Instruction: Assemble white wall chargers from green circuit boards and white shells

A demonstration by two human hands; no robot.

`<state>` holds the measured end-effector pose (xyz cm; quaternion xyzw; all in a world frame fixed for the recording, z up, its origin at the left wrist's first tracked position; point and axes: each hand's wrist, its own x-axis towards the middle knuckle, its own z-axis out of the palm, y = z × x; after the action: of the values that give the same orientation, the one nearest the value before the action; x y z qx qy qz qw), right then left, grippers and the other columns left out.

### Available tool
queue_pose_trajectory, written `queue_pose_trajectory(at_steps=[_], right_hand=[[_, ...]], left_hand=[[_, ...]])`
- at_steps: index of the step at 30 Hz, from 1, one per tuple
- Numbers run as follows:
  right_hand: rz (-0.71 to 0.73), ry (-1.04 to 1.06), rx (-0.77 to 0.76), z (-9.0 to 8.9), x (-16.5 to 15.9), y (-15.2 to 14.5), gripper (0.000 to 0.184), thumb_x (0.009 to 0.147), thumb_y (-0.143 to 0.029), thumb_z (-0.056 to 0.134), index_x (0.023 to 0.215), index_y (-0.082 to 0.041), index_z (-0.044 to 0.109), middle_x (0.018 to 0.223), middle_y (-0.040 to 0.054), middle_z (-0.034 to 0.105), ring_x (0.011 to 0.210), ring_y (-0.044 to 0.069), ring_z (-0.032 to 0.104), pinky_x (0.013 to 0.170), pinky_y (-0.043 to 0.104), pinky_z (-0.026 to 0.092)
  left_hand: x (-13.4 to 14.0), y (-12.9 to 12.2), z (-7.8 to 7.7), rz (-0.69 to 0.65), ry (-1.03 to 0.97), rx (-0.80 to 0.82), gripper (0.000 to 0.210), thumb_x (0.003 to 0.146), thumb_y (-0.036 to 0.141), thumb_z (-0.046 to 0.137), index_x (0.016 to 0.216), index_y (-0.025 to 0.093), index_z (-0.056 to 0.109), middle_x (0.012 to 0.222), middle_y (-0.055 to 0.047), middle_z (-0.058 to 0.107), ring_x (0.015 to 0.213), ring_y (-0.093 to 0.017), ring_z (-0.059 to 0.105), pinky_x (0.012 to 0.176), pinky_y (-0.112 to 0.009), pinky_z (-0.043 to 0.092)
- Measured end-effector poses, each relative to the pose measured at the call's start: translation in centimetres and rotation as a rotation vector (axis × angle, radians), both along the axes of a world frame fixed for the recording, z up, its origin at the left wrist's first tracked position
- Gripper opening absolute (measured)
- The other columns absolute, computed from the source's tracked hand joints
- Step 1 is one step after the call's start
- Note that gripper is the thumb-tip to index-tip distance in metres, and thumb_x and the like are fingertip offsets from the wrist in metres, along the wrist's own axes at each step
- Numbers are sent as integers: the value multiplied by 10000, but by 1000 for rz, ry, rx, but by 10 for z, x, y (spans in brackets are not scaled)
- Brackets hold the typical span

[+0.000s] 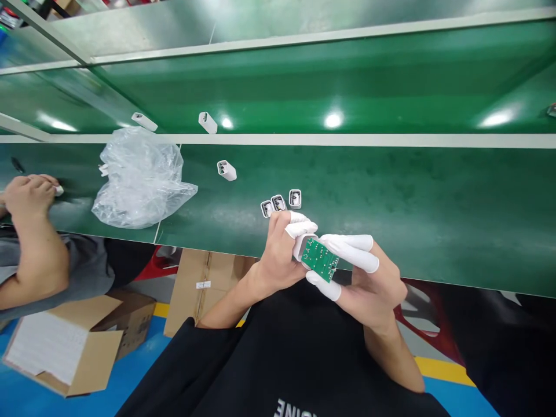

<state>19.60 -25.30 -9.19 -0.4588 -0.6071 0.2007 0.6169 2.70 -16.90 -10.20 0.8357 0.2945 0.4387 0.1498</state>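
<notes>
A white plastic housing is gripped by my left hand, whose fingers wrap round it. Between the finger cots of my right hand is a green circuit board, pinched at its edges. One end of the board meets the housing's open mouth; how far it reaches inside I cannot tell. Just beyond my left hand, three white housings stand on the bench: one at the left, one in the middle and one at the right. Parts show inside their open tops.
A clear plastic bag lies on the green bench to the left. Another white housing is nearer; two more sit behind the pale rail. At far left a co-worker's hand rests on the bench. Cardboard boxes stand below.
</notes>
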Motion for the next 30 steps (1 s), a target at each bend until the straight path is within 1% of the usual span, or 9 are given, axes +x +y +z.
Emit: queue_pose_trajectory(at_steps=[5, 7, 10, 15, 19, 22, 26, 30], right_hand=[[39, -19, -37, -3, 1, 0, 765, 854, -134, 930, 1547, -349, 687, 1251, 87, 826, 1030, 302, 810, 780, 468, 727], [36, -20, -38, -3, 1, 0, 764, 855, -130, 926, 1546, -353, 687, 1249, 80, 825, 1029, 294, 808, 784, 460, 725], [33, -11, -26, -3, 1, 0, 766, 840, -100, 928, 1536, -327, 698, 1249, 81, 822, 1039, 288, 808, 799, 446, 725], [22, -14, -33, -5, 2, 1, 750, 852, -129, 931, 1534, -335, 697, 1255, 85, 822, 1040, 294, 806, 802, 455, 724], [49, 0, 8, -6, 3, 1, 772, 829, -63, 920, 1537, -280, 702, 1255, 97, 814, 1059, 284, 797, 814, 438, 719], [62, 9, 12, -5, 3, 2, 787, 810, -12, 909, 1533, -249, 707, 1263, 104, 806, 1089, 280, 788, 835, 428, 714], [68, 9, 9, -4, 3, 3, 797, 808, -11, 907, 1539, -253, 702, 1268, 99, 803, 1088, 275, 788, 832, 419, 716], [64, -2, -6, -3, 3, 4, 796, 813, -19, 910, 1543, -258, 697, 1270, 92, 799, 1085, 265, 785, 841, 409, 713]], left_hand=[[-1, -1, -4, 15, 7, 8, 269, 1019, 296, 671, 1268, 220, 601, 1073, -88, 680, 985, -255, 630, 834, -431, 465], [-2, -1, -4, 24, 16, 12, 272, 1023, 303, 663, 1277, 231, 596, 1070, -85, 689, 980, -257, 633, 829, -434, 468], [-2, 0, -4, 21, 23, 20, 268, 1024, 299, 662, 1273, 224, 597, 1067, -89, 690, 975, -254, 629, 828, -431, 469], [0, 0, -3, 3, 15, 17, 265, 1023, 297, 679, 1263, 205, 610, 1076, -98, 687, 976, -256, 618, 830, -425, 462], [1, 0, -3, 16, 21, 3, 223, 1045, 289, 644, 1253, 216, 614, 1065, -95, 685, 980, -260, 628, 832, -425, 453], [1, -1, -3, 18, 29, -2, 222, 1043, 288, 649, 1250, 212, 617, 1066, -101, 681, 985, -266, 625, 836, -427, 447], [1, -1, -3, 9, 27, -5, 233, 1015, 233, 653, 1243, 207, 617, 1067, -100, 680, 984, -264, 622, 844, -425, 436], [1, -1, -3, 18, 37, -5, 241, 1019, 249, 645, 1256, 232, 610, 1061, -90, 687, 966, -265, 621, 836, -425, 441]])
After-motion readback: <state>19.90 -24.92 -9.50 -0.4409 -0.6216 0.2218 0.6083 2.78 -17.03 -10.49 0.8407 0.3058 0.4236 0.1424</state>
